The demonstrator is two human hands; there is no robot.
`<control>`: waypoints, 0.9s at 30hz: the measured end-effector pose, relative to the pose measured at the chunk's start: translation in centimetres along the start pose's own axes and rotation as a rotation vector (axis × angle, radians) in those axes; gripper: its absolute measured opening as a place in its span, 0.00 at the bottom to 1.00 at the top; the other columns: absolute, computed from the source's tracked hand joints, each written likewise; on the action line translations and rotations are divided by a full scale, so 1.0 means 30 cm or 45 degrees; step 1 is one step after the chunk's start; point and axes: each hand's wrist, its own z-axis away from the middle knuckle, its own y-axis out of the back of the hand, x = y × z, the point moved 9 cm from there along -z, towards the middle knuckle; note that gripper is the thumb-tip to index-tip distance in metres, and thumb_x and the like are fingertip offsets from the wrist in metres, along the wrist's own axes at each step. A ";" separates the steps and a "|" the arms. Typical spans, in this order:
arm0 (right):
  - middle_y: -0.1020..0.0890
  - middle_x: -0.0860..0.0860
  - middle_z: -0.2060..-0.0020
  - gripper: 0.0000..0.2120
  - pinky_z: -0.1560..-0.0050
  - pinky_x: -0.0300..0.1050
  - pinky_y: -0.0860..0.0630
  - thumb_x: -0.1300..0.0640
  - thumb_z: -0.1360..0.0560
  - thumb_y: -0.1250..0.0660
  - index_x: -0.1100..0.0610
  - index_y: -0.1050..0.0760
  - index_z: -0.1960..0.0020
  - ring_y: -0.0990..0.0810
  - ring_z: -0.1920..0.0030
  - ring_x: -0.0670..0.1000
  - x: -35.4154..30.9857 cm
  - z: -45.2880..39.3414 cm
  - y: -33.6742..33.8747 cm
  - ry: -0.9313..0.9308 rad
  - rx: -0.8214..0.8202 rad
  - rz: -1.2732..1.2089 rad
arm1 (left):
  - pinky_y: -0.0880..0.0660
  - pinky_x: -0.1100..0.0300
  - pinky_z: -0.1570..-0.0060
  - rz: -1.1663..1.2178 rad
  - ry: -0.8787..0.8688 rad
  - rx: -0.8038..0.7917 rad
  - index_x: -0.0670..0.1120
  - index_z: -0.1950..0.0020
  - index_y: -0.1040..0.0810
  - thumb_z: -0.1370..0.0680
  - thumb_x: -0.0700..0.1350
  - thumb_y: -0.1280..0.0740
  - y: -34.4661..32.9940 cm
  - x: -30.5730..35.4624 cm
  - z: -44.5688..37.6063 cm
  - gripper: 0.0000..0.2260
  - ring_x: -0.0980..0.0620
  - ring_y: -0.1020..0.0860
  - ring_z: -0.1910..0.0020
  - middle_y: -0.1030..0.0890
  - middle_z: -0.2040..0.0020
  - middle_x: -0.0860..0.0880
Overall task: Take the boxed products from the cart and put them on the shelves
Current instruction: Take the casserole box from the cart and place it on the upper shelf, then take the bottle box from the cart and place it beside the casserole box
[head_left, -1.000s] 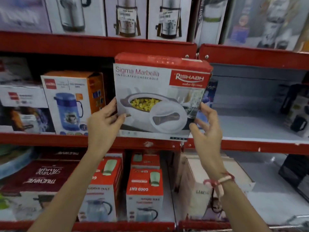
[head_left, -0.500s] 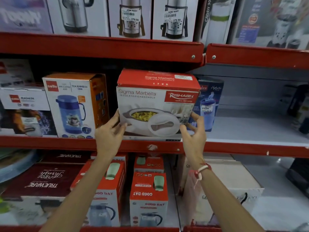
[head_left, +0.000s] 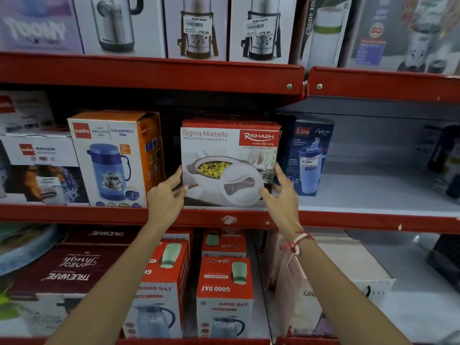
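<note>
A red and white casserole box (head_left: 230,148) marked Sigma Marbella stands upright on the middle shelf (head_left: 348,219), between an orange Cello jug box (head_left: 112,158) and a dark blue Liza bottle box (head_left: 307,155). My left hand (head_left: 166,195) grips the box's lower left edge. On the lower right edge sits my right hand (head_left: 282,192), a red and white thread around its wrist. The box's bottom rests on the shelf surface. No cart is in view.
The middle shelf has bare grey surface (head_left: 373,190) right of the Liza box. Flask boxes (head_left: 196,26) fill the top shelf. Below stand two red Good Day jug boxes (head_left: 224,290), a maroon Trueware box (head_left: 67,270) and a white box (head_left: 336,277).
Both hands carried the casserole box from the air in front of the shelf down and back onto the middle shelf, where it now stands level between its neighbours.
</note>
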 end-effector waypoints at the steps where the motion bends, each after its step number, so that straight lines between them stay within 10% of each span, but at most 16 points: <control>1: 0.33 0.50 0.28 0.37 0.32 0.58 0.29 0.56 0.28 0.32 0.44 0.45 0.24 0.29 0.31 0.53 0.002 0.005 -0.002 -0.003 -0.018 0.004 | 0.24 0.56 0.45 -0.003 -0.006 -0.019 0.47 0.30 0.32 0.24 0.41 0.33 -0.005 -0.002 0.005 0.23 0.43 0.19 0.46 0.20 0.40 0.41; 13: 0.24 0.50 0.43 0.16 0.45 0.37 0.22 0.67 0.27 0.36 0.55 0.23 0.41 0.22 0.44 0.45 0.004 0.378 0.118 0.147 0.050 -0.167 | 0.23 0.58 0.45 0.139 -0.203 0.025 0.45 0.45 0.20 0.22 0.41 0.38 -0.075 0.102 0.345 0.09 0.55 0.22 0.48 0.18 0.45 0.49; 27: 0.15 0.62 0.59 0.08 0.56 0.58 0.19 0.64 0.24 0.35 0.56 0.19 0.51 0.17 0.58 0.64 1.003 1.236 0.241 -0.941 -0.365 0.352 | 0.21 0.54 0.48 0.080 0.471 -1.139 0.45 0.44 0.21 0.23 0.42 0.36 -0.769 -0.241 1.377 0.10 0.49 0.18 0.52 0.16 0.49 0.46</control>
